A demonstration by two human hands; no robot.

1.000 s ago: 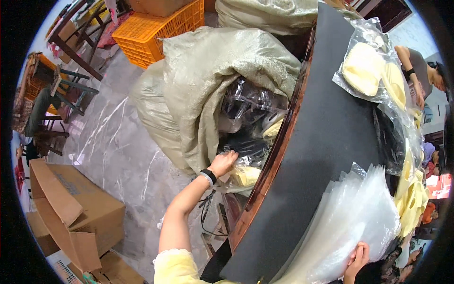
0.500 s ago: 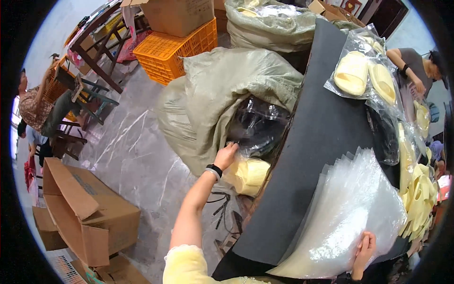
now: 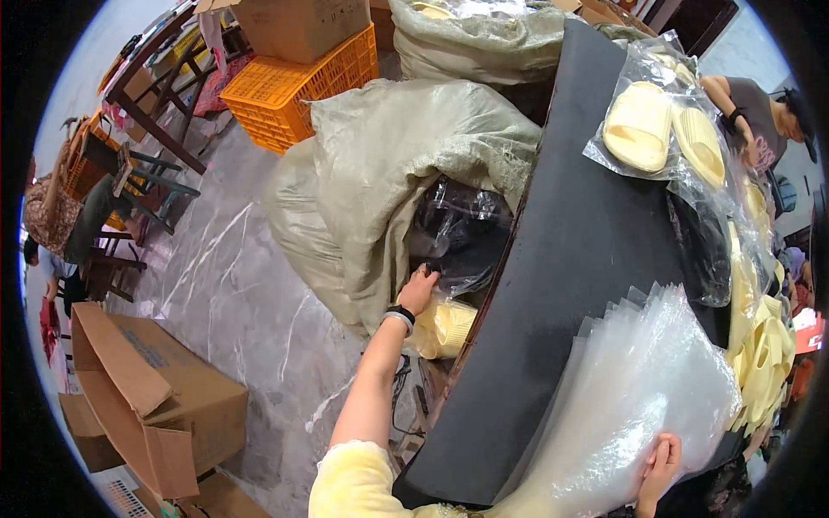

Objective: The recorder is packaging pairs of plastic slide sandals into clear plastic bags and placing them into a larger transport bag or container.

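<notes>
Reaching: the left hand [image 3: 420, 290] is stretched into the mouth of a large grey-green sack [image 3: 389, 186] beside the desk [image 3: 570, 285].
Left grip: fingers are curled onto crinkled clear-wrapped dark goods [image 3: 458, 229]; whether anything is pinched cannot be told.
Below the left grip: a bagged pale yellow item [image 3: 445, 328] is seen just under the wrist, against the desk edge.
Right grip: the right hand [image 3: 658, 462] is closed on the near edge of a fanned stack of clear plastic bags [image 3: 639, 388].
Beyond the right grip: bagged cream slippers [image 3: 661, 129] are laid at the desk's far end.
Left of the sack: an open cardboard box [image 3: 147, 397] is set on the floor.
</notes>
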